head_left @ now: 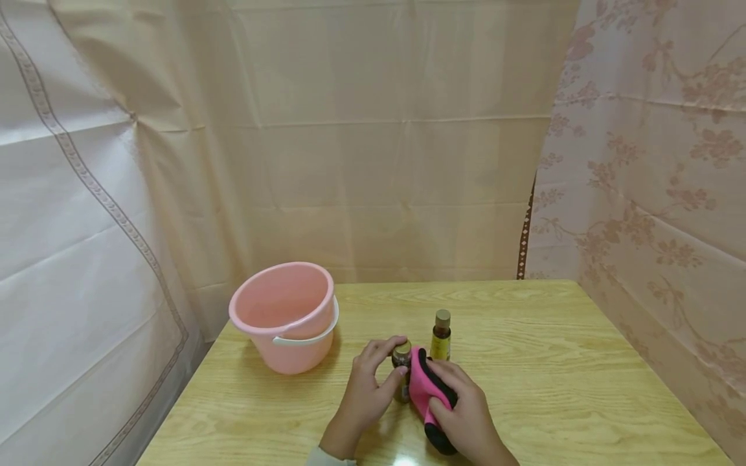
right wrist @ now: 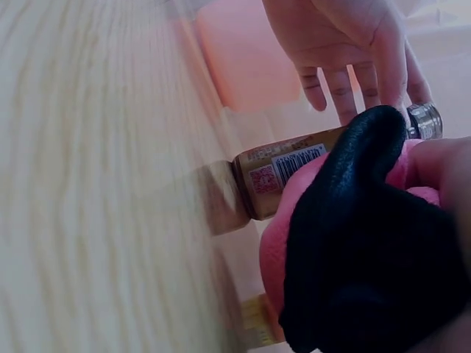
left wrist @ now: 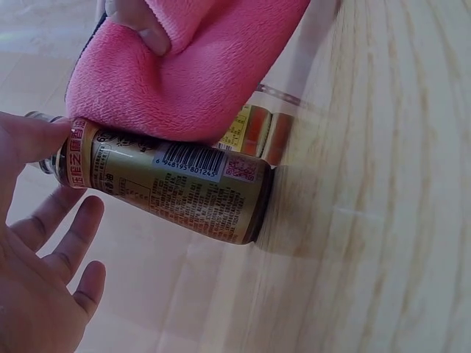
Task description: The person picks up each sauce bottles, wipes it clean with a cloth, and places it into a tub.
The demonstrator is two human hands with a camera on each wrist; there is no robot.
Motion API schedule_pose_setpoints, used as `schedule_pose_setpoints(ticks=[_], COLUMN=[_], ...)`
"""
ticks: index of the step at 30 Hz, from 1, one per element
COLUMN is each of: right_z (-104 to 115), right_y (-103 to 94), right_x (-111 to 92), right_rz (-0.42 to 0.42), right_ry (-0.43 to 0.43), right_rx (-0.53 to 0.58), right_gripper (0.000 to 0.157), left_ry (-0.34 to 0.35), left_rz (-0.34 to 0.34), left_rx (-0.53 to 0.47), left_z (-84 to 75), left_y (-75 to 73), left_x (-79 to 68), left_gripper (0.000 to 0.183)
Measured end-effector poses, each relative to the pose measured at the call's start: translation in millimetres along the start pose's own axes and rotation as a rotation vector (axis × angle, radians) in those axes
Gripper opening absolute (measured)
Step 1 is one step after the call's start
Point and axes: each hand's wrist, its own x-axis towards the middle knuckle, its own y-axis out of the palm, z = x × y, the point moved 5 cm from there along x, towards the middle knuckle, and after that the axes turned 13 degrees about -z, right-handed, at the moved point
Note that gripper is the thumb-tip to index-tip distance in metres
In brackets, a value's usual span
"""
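My left hand [head_left: 369, 382] steadies a small dark glass bottle [left wrist: 184, 180] with a gold label by its neck, thumb on one side and fingers on the other. The bottle stands upright on the table, and its label carries a barcode. Folded in my right hand [head_left: 469, 408] is a plush cloth [left wrist: 184, 81], pink on one face and black on the other. Its pink side lies against the bottle's side. Just behind the cloth stands a second bottle [head_left: 441, 340], with a yellow label and a gold cap; the cloth and right hand hide its lower part.
A pink bucket [head_left: 291, 356] with a white handle stands on the left of the wooden table [head_left: 553, 362], near its edge. Beige curtains [head_left: 396, 162] hang behind the table, with patterned cloth on the right side.
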Motion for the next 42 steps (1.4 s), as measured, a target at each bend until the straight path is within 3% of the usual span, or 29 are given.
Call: schedule_pose_setpoints(ticks=[11,25,34,42], right_z=[-1.6,-6.6,-7.8,-5.0], right_y=[4.0,3.6,5.1,4.8], right_x=[-0.3,-0.3,-0.1,-0.9], right_rz=[0.071,0.147,0.137,0.083], right_ry=[0.091,0.137,0.121,0.098], right_rx=[-0.096,-0.195,-0.201,-0.155], right_gripper=[0.062,0.06,0.061,0.065], left_ry=[-0.004,-0.019,0.035,-0.004], left_rz=[-0.007,0.006,-0.033,-0.011], left_rx=[-0.01,-0.006,0.011,0.004], left_z=[0.8,0.6,0.5,-1.1], left_y=[-0.8,0.8,0.1,-0.6], left_x=[-0.8,-0.7,-0.5,0.2], left_gripper=[0.049,0.052,0.049,0.048])
